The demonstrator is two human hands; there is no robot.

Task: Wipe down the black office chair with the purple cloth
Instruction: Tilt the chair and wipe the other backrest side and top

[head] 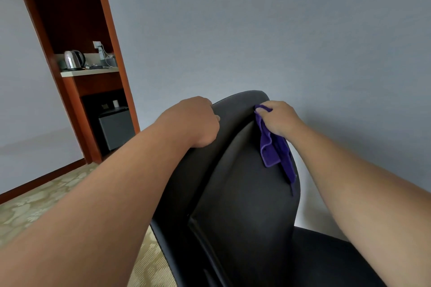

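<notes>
The black office chair [242, 193] fills the lower middle of the head view, its backrest tilted with the top edge toward the wall. My left hand [198, 121] grips the upper left edge of the backrest, fingers curled over it. My right hand [278, 119] holds the purple cloth [274, 149] against the upper right part of the backrest. The cloth hangs in folds below the hand, down along the backrest's right edge. Part of the seat [326, 261] shows at the lower right.
A grey wall [256, 30] stands close behind the chair. On the left is a wooden alcove [70, 18] with a counter holding a steel kettle [73, 59], and a small dark fridge [115, 128] sits below it. Patterned carpet [35, 205] covers the floor.
</notes>
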